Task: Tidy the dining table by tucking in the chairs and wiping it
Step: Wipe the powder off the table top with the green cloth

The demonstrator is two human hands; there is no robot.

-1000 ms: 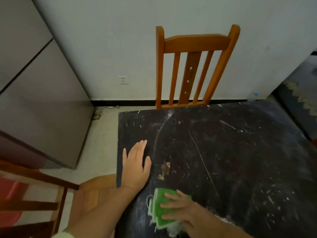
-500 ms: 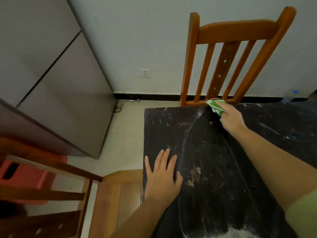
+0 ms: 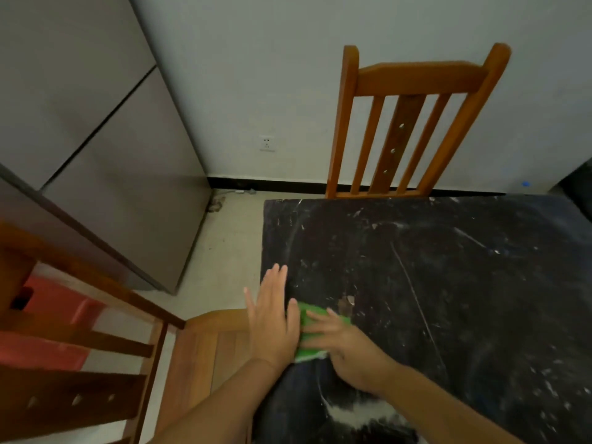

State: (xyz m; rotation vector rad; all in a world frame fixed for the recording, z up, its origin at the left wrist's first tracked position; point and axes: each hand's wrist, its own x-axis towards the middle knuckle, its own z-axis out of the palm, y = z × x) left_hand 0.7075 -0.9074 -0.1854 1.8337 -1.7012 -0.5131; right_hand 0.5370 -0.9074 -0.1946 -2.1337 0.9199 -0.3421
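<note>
The black dining table (image 3: 448, 283) is streaked with white marks and crumbs. My right hand (image 3: 349, 350) presses a green cloth (image 3: 309, 352) flat on the table near its left edge. My left hand (image 3: 272, 318) lies flat with fingers apart over the table's left edge, touching the cloth's side. A wooden chair (image 3: 413, 123) stands tucked against the table's far side. A second wooden chair (image 3: 205, 350) sits at the left side, its seat partly under the table and its backrest at the lower left.
A grey refrigerator (image 3: 105, 149) stands at the left against the white wall. Something red (image 3: 54, 318) lies on the floor behind the near chair's backrest. A pile of white dust (image 3: 355, 415) sits on the table close to me. A wall socket (image 3: 267, 143) is low down.
My right hand has pulled the green cloth back from the table's far edge to the near left area beside my left hand. My left hand has stayed at the left edge.
</note>
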